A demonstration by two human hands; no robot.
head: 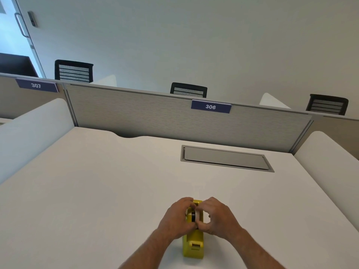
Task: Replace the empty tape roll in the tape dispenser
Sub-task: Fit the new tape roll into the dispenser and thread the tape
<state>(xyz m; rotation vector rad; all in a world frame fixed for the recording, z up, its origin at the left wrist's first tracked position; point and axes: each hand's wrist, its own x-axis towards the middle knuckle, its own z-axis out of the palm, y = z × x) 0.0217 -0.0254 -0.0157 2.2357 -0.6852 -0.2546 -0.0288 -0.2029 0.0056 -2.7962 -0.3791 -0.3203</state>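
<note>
A yellow tape dispenser [193,245] stands on the white desk [97,191] near its front edge, cutter end toward me. Both hands meet over its roll well. My left hand [177,218] grips the left side of a black spindle [193,217]. My right hand [217,218] pinches a white tape roll [199,215] that sits on the spindle. The roll and spindle are just above or in the well; I cannot tell whether they are seated. Fingers hide most of the roll.
A grey cable hatch [225,158] is set flush into the desk at the back right. A grey partition [155,113] with a "306" label closes the far side. White side dividers [29,131] flank the desk. Office chairs stand beyond the partition.
</note>
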